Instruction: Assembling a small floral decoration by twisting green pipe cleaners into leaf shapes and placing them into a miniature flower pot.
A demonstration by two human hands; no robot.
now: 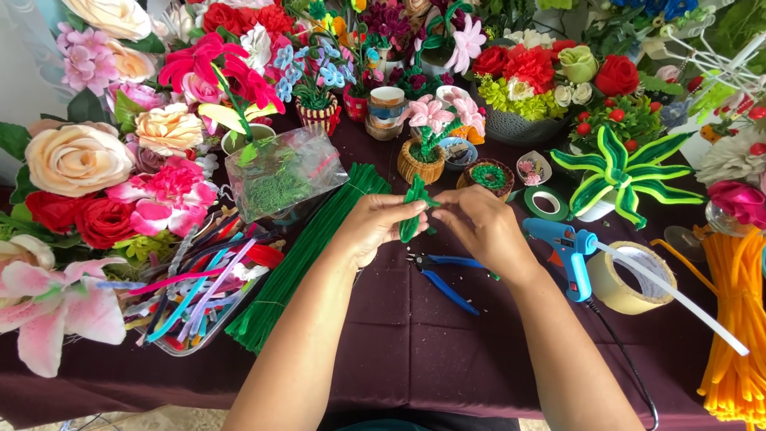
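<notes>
Both my hands meet over the middle of a dark purple tablecloth [415,335]. My left hand [375,227] and my right hand [479,227] pinch a small green pipe-cleaner piece [413,209] between their fingertips, holding it upright above the cloth. Blue-handled pliers [447,279] lie on the cloth just below my hands. A long bundle of green pipe cleaners [307,255] lies slanted to the left of my left forearm.
A blue glue gun [562,247] with a white stick and a roll of tan tape [630,279] lie at the right, orange pipe cleaners [738,319] beyond. A tray of mixed pipe cleaners [199,295] sits left. Artificial flowers and small potted crafts [423,152] crowd the back and left.
</notes>
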